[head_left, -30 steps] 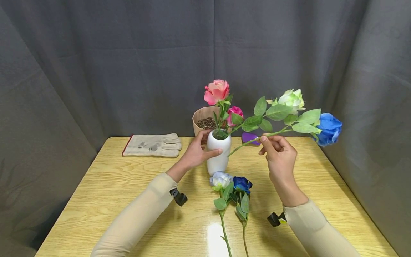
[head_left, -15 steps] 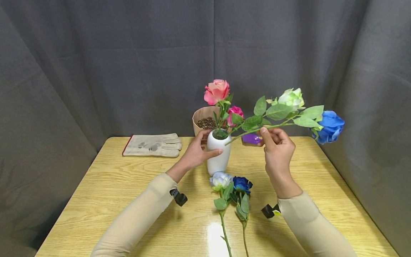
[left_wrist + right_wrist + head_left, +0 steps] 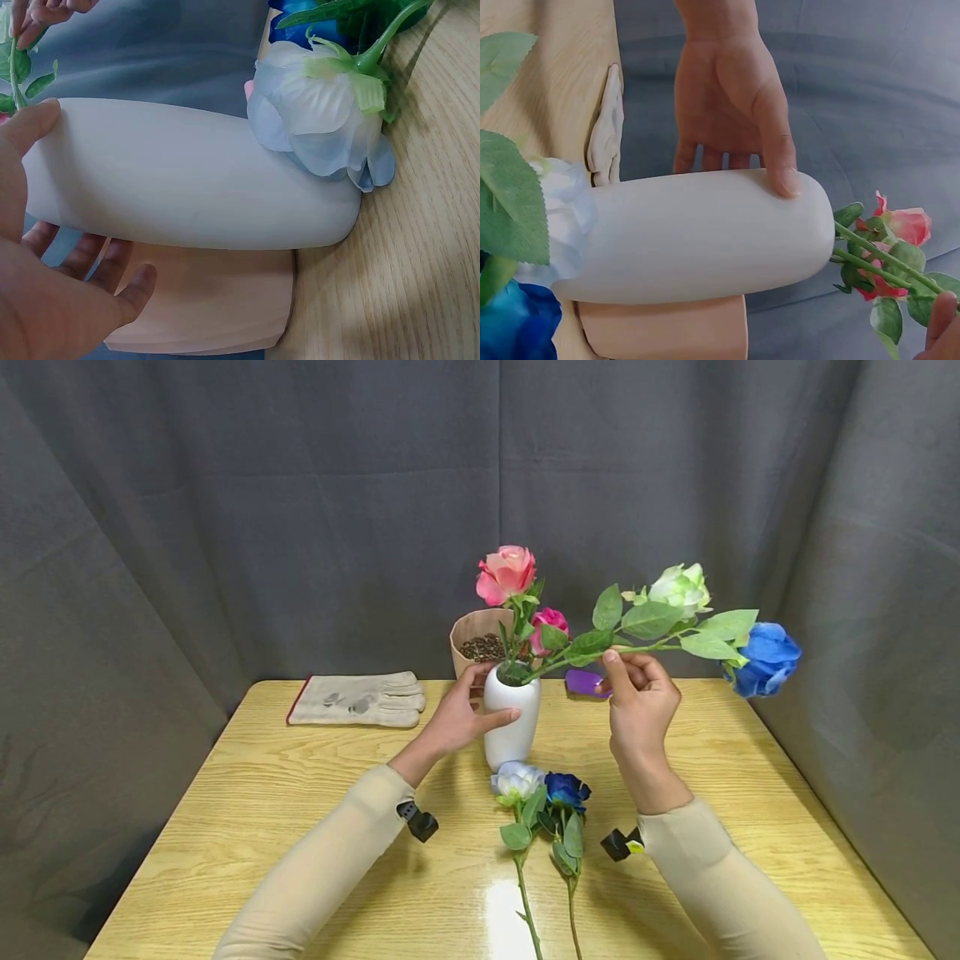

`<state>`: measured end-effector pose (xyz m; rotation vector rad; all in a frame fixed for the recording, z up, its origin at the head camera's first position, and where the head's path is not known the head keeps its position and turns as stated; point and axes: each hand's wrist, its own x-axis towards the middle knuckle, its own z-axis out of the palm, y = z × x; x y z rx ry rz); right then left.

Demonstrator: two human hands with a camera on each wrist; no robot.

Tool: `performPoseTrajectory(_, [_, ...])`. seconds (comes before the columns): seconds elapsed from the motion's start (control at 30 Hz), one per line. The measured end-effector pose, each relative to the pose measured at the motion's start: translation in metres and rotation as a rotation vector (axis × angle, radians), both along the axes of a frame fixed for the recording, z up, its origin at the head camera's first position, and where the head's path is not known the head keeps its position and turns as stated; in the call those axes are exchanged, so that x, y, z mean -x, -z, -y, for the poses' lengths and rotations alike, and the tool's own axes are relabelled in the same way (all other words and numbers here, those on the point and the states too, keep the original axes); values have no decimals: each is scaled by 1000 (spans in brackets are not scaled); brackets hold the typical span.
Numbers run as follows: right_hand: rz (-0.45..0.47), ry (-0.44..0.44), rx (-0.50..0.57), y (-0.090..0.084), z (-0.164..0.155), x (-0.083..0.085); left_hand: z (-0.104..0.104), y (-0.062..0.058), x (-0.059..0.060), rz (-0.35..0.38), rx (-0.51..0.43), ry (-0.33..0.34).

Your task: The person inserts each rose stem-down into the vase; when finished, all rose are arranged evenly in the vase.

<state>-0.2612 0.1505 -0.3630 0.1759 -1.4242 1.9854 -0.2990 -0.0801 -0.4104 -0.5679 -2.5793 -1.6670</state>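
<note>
A white vase point(image 3: 512, 722) stands on the table, with my left hand point(image 3: 463, 714) gripping its upper side; the thumb lies across the front. In the vase are a pink rose point(image 3: 507, 575), a magenta rose point(image 3: 550, 631) and a pale green-white flower point(image 3: 681, 591) leaning far right. My right hand point(image 3: 647, 702) pinches the stem of a bright blue rose point(image 3: 767, 658) between thumb and fingers. That stem slants down leftward, its lower end right at the vase's mouth, the bloom far out to the right. In the right wrist view, two green stems point(image 3: 885, 259) reach the mouth side by side.
In front of the vase lie a pale blue-white flower point(image 3: 517, 782) and a dark blue rose point(image 3: 567, 791), stems toward me. Behind it stands a brown paper pot point(image 3: 467, 635) of dark grains. A work glove point(image 3: 356, 699) lies back left, a purple object point(image 3: 583, 683) back right.
My right hand has moved left and slightly up with the blue rose, bringing its stem end from beside the vase up to the mouth. The left hand and vase stay put.
</note>
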Motion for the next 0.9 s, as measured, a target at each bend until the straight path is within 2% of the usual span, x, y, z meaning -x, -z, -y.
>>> performPoseTrajectory(0.3, [16, -25, -9, 8, 10, 4, -1, -2, -1, 23, -19, -11])
performPoseTrajectory(0.53, [91, -22, -122, 19, 19, 6, -2, -2, -1, 31, -15, -13])
performPoseTrajectory(0.73, [138, -53, -204, 25, 26, 7, -2, -3, -2, 25, -11, -16])
performPoseTrajectory(0.9, [218, -74, -268, 30, 31, 9, -3, -4, -3, 21, -6, -19])
